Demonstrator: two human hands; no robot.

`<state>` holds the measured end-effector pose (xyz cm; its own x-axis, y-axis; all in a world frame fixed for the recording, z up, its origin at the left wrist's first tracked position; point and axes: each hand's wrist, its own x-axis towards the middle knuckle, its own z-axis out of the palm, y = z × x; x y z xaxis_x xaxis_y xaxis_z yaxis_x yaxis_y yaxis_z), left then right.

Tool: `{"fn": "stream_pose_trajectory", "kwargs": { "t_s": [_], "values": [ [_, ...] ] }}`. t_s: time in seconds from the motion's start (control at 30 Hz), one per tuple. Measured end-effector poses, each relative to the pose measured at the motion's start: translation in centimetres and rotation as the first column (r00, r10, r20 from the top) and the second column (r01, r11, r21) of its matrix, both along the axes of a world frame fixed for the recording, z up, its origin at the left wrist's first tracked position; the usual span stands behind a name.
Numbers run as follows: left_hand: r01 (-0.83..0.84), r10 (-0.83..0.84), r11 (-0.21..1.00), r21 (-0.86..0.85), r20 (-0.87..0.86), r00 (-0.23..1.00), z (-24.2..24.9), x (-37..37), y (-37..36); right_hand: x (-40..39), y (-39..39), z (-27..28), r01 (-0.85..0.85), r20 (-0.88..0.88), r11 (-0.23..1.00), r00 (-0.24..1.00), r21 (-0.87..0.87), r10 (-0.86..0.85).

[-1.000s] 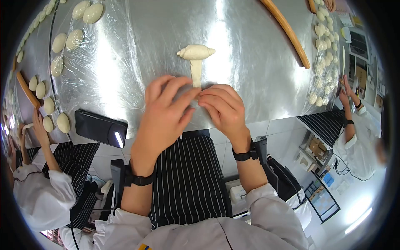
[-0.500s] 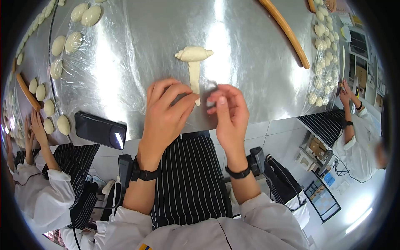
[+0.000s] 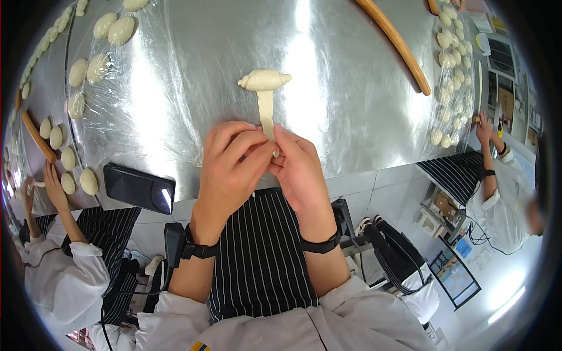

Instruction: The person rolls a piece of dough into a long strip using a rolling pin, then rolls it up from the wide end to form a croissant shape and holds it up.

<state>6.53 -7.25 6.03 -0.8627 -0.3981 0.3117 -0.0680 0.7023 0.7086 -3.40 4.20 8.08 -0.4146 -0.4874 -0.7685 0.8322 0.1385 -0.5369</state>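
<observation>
A strip of dough [image 3: 265, 111] lies on the steel table, its far end rolled up into a thick dough roll [image 3: 264, 80] with pointed, ridged ends. The strip's near, narrow tail runs in between my fingers close to the table edge. My left hand [image 3: 231, 158] is closed in a pinch on that tail from the left. From the right, my right hand [image 3: 298, 167] pinches the same tail, thumb on top and fingers curled beneath. A small tip of dough shows between the two hands.
A black phone [image 3: 139, 188] lies left of my hands at the table edge. Plastic film [image 3: 170, 99] covers several dough balls [image 3: 122, 30] at left. A wooden rolling pin [image 3: 398, 47] lies at upper right, with wrapped dough pieces [image 3: 445, 96] beyond. Co-workers' hands [image 3: 55, 184] work at both sides.
My right hand has moved left and closed on the dough tail beside my left hand. The dough roll appears slightly further left and lower in view.
</observation>
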Motion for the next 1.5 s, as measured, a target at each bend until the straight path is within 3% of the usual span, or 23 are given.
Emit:
{"fn": "stream_pose_trajectory", "kwargs": {
  "t_s": [0.27, 0.43, 0.53, 0.6, 0.73, 0.83, 1.0, 1.07, 1.1, 1.17, 1.3, 1.5],
  "values": [
    [-0.004, 0.004, 1.0, -0.007, 0.013, 1.0, 0.8, -0.3, -0.3, 0.3, -1.5, -0.5, 0.105, -0.087, 0.992, 0.991, 0.067, -0.099],
    [-0.033, 0.033, 0.999, -0.002, 0.035, 0.999, 1.7, -0.2, -0.5, 0.4, -2.0, 0.0, 0.085, -0.187, 0.99, 0.98, 0.116, -0.062],
    [-0.097, 0.094, 0.991, 0.088, 0.033, 0.995, 1.9, 0.1, -0.8, 0.1, -2.3, 0.3, 0.103, -0.171, 0.991, 0.981, 0.091, -0.086],
    [-0.283, 0.282, 0.947, 0.151, 0.026, 0.959, 2.0, -0.1, -1.5, 0.1, -2.5, 0.5, 0.099, -0.167, 0.993, 0.982, 0.068, -0.086],
    [-0.317, 0.282, 0.928, 0.197, 0.188, 0.941, 1.6, -2.3, -4.4, -0.1, -2.9, 1.0, 0.097, -0.237, 0.992, 0.968, 0.081, -0.076],
    [-0.182, 0.169, 0.982, 0.054, 0.184, 0.968, 1.1, -4.2, -6.4, 0.1, -3.1, 0.2, 0.103, -0.311, 0.986, 0.949, 0.135, -0.057],
    [-0.058, 0.039, 0.994, 0.092, 0.196, 0.98, 0.6, -5.5, -6.6, 0.7, -3.6, -1.2, 0.159, -0.568, 0.936, 0.821, 0.313, 0.051],
    [-0.075, 0.044, 0.984, 0.16, 0.193, 0.98, 0.5, -5.6, -6.4, 1.1, -4.7, -0.9, 0.303, -0.593, 0.932, 0.794, 0.2, -0.131],
    [-0.075, 0.043, 0.984, 0.159, 0.191, 0.981, 0.5, -5.6, -6.4, 1.1, -4.9, -0.9, 0.304, -0.595, 0.932, 0.793, 0.199, -0.132],
    [-0.085, 0.046, 0.974, 0.211, 0.186, 0.981, 0.4, -5.6, -6.6, 1.2, -5.3, -1.1, 0.357, -0.49, 0.922, 0.836, 0.147, -0.246],
    [-0.099, 0.068, 0.976, 0.196, 0.158, 0.985, 0.8, -6.0, -6.8, 1.7, -5.6, -0.7, 0.371, -0.533, 0.919, 0.809, 0.135, -0.249],
    [-0.029, -0.024, 0.974, 0.223, 0.231, 0.973, 0.7, -6.2, -7.5, 2.8, -5.6, -0.5, 0.462, -0.42, 0.887, 0.807, 0.011, -0.415]
  ]
}}
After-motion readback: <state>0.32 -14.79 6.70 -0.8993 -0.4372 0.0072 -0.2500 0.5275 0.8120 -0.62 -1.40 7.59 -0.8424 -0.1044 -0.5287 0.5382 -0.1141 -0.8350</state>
